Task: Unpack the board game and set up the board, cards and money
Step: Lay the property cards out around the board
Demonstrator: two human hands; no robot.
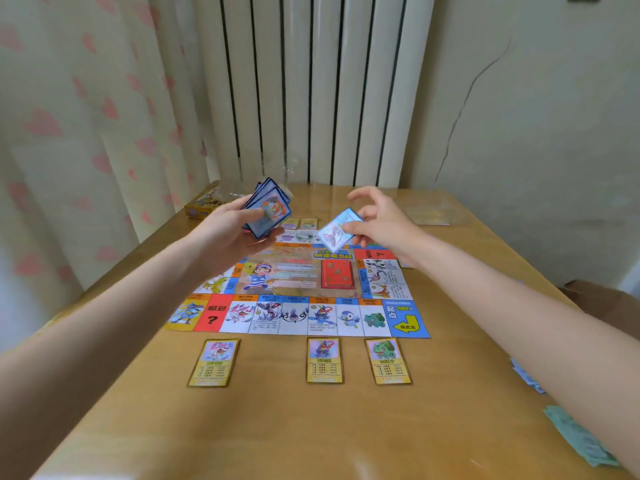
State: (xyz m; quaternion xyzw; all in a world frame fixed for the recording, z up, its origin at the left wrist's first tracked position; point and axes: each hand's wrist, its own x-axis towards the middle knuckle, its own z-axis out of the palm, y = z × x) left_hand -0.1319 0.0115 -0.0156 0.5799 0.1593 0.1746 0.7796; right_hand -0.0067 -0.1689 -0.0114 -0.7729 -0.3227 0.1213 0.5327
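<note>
head view, right hand [377,220] pinching card [339,226], long axis tilted up-right

My wooden tabletop [311,427] met a white radiator [311,88] at twelve o'clock, heart-print curtain [79,133] at ten, cracked wall [519,116] at two.

Counter [277,427]: honey-coloured wood, smooth, lacquered, soft glare across the near edge. Square multicoloured paper game board [298,306]: thin printed sheet, lying flat, slight sheen. Three gold-bordered cards [324,360]: glossy coated card. Fan of blue-bordered cards [268,211]: same slick stock, reflective. Greenish paper notes [581,436]: matt, thin. Cream curtain with pink hearts [69,133]: soft matt cloth. Wall [536,116]: matt plaster, cracked.
</note>
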